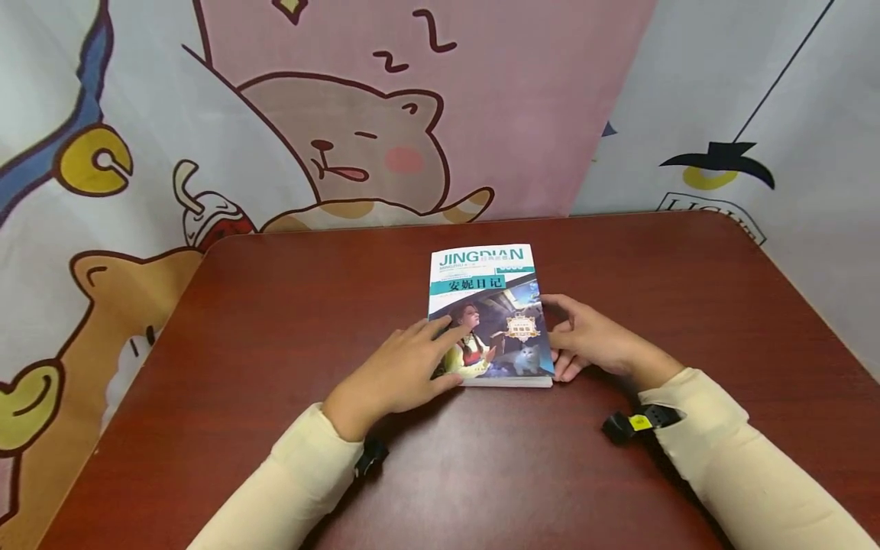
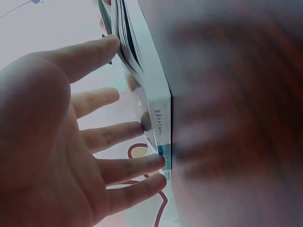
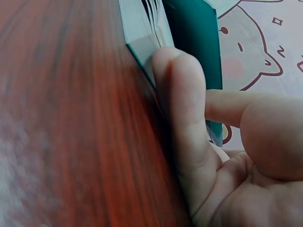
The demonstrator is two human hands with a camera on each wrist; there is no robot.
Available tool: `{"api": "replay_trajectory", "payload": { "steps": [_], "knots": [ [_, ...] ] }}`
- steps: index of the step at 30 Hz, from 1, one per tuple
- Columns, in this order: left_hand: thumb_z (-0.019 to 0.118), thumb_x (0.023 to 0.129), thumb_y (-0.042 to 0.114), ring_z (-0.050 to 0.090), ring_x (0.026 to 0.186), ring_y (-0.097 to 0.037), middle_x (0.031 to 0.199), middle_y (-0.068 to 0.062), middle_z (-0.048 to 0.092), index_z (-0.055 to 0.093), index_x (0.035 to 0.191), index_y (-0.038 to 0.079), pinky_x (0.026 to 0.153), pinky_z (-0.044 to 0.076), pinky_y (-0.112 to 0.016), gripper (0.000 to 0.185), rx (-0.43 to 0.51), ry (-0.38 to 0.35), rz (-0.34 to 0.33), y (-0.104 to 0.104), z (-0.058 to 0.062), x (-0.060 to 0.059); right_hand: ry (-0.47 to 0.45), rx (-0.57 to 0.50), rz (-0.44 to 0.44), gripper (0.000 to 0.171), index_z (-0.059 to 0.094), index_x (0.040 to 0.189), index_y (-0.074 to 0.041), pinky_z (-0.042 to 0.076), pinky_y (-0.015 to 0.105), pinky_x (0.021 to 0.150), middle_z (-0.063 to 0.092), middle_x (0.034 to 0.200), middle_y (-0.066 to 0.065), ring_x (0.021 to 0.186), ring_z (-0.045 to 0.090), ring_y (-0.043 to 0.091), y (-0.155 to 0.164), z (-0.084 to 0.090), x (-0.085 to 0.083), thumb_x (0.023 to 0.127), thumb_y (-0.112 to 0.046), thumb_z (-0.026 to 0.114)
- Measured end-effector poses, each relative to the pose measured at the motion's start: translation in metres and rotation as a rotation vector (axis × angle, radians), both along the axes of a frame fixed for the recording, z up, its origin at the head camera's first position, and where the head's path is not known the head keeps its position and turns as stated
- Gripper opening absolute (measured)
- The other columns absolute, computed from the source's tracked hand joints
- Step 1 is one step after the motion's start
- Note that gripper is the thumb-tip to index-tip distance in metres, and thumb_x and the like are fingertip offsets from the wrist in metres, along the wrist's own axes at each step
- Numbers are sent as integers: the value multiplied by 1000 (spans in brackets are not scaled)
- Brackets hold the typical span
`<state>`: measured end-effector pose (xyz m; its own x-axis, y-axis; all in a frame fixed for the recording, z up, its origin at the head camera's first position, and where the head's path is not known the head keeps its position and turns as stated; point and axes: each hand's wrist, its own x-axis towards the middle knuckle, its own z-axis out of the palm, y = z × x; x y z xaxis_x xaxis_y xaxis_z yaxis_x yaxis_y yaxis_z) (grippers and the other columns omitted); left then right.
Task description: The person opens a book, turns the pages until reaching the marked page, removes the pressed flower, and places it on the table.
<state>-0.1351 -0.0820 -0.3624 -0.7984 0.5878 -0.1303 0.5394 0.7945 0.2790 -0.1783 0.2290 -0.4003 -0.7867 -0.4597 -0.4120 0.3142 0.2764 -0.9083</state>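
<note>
A: The book (image 1: pixel 490 309) lies flat in the middle of the table (image 1: pixel 275 321), cover up and closed. We have both hands at its near end.

B: How do we hold it?

A: Our left hand (image 1: pixel 399 374) rests on the lower left of the cover with fingers straight and spread; the left wrist view shows the fingertips (image 2: pixel 154 163) at the spine, gripping nothing. Our right hand (image 1: pixel 594 340) is at the right edge, thumb on the cover, fingers (image 3: pixel 177 94) curled against the page edge, so it pinches that side of the book.

B: How far along are we?

A: We judge it barely begun. In the right wrist view the cover seems to stand a little off the pages, but from the head view the book reads as shut. Opening it, or lifting it, is all left to do.

B: And the count?

A: One book, one table, two hands, and a black strap on each wrist. Behind the table hangs a cartoon cloth (image 1: pixel 357 145).
</note>
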Motion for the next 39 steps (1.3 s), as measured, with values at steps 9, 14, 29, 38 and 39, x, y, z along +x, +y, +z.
{"api": "replay_trajectory", "payload": {
  "steps": [9, 14, 29, 38, 39],
  "knots": [
    [64, 95, 47, 41, 143, -37, 158, -14, 39, 24, 160, 32, 110, 38, -60, 78, 39, 26, -22, -2, -3, 1, 11, 18, -2, 81, 5, 159, -16, 59, 44, 55, 60, 75, 13, 57, 69, 25, 0, -2, 1, 98, -5, 57],
    [70, 91, 47, 56, 131, -31, 147, -10, 53, 30, 158, 30, 102, 47, -57, 80, 57, 95, -48, -4, -5, 0, -10, 23, -1, 80, 5, 159, -16, 59, 45, 56, 61, 75, 13, 58, 70, 25, -1, -3, 1, 98, -4, 56],
    [73, 88, 50, 68, 103, -21, 122, -2, 67, 37, 155, 30, 94, 52, -50, 79, 79, 249, -82, -11, -3, -2, 15, 18, 3, 78, 7, 159, -16, 59, 45, 57, 59, 76, 13, 58, 70, 26, -1, 0, 0, 97, -1, 53],
    [76, 87, 40, 67, 93, -11, 111, 3, 69, 47, 149, 24, 85, 54, -42, 70, 118, 348, -163, -13, -3, -2, 19, 28, 2, 76, 8, 159, -16, 59, 46, 57, 57, 77, 15, 58, 69, 27, -1, 1, 1, 98, 0, 50],
    [76, 87, 39, 66, 90, -11, 109, 3, 69, 47, 149, 24, 83, 54, -41, 70, 121, 353, -168, -13, -4, -2, 20, 29, 3, 75, 8, 159, -16, 59, 46, 57, 58, 76, 15, 58, 69, 26, -1, 1, 1, 98, -1, 51]
  ]
}}
